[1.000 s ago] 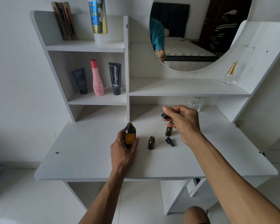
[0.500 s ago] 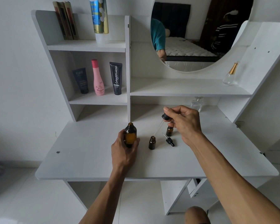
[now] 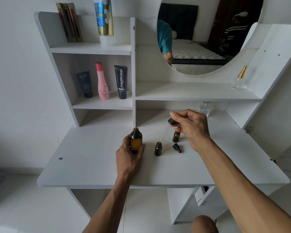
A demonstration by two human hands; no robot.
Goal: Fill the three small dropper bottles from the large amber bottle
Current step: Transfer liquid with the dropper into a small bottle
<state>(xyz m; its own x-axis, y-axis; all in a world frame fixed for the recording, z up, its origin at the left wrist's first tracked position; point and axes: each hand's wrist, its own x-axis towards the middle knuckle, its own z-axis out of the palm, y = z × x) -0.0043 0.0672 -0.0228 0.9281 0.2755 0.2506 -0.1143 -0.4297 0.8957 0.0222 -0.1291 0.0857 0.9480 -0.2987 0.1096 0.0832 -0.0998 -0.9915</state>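
The large amber bottle [image 3: 136, 140] stands uncapped on the white desk [image 3: 94, 162], gripped around its body by my left hand [image 3: 129, 157]. My right hand [image 3: 191, 126] pinches the black bulb of a long glass dropper [image 3: 165, 131], whose tip hangs just over the mouth of an open small dropper bottle [image 3: 158, 149]. A second small bottle [image 3: 176, 137] stands behind, partly hidden by my right hand. A small black dropper cap [image 3: 176, 146] lies on the desk between them. No third small bottle is visible.
A clear glass perfume bottle [image 3: 205, 109] sits at the back under the long shelf [image 3: 191, 94]. Another gold-capped bottle [image 3: 238, 78] stands on that shelf. Tubes and a pink bottle [image 3: 102, 82] fill the left cubby. A vertical divider [image 3: 133, 71] rises behind the amber bottle.
The dropper tip stays over the open small bottle; my right hand has shifted only slightly. My left hand keeps its hold on the amber bottle.
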